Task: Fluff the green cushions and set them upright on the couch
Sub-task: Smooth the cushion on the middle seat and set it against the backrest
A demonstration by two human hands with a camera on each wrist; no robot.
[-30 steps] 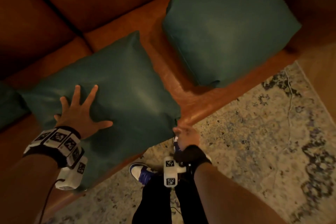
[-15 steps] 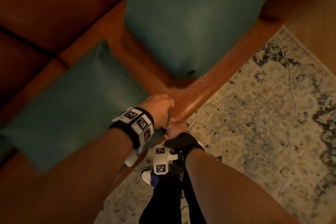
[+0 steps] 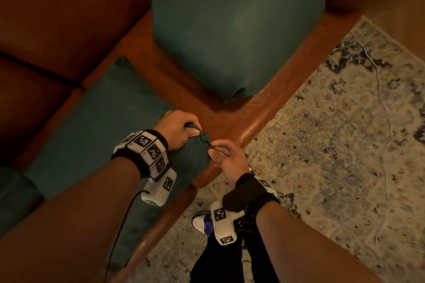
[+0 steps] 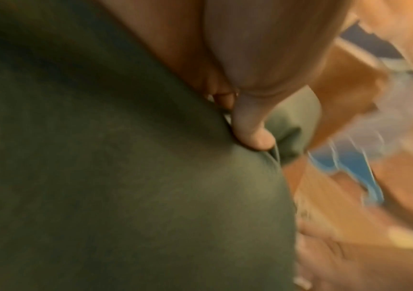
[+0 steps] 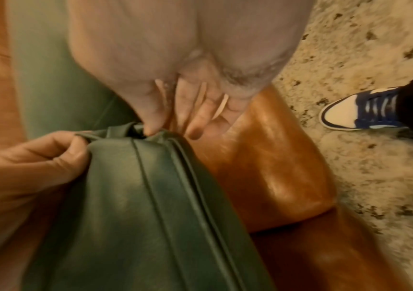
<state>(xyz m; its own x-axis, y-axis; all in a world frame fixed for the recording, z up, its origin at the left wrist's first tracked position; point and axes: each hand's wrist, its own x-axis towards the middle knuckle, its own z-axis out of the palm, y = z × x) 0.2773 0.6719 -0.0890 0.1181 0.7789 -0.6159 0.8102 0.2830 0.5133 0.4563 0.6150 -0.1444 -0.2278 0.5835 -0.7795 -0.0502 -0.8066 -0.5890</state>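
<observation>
A green cushion (image 3: pixel 103 126) lies flat on the brown leather couch seat (image 3: pixel 174 80), its right corner at the seat's front edge. My left hand (image 3: pixel 179 131) grips that bunched corner from above; in the left wrist view the thumb (image 4: pixel 252 135) presses into the cushion fabric (image 4: pixel 100 177). My right hand (image 3: pixel 220 154) pinches the same corner from the front, its thumb tip (image 5: pixel 150 126) tucked into the fold of the cushion (image 5: pixel 138 206). A second green cushion (image 3: pixel 239 25) lies further back on the right of the seat.
A third green cushion (image 3: pixel 13 190) shows at the far left edge. The couch backrest (image 3: pixel 69 18) rises behind. A patterned rug (image 3: pixel 333 145) covers the floor in front, with my blue and white shoe (image 3: pixel 202 223) near the couch base.
My left hand lifted off the cushion's flat face, where it lay spread, and moved right to grip the corner. My right hand stayed at that corner.
</observation>
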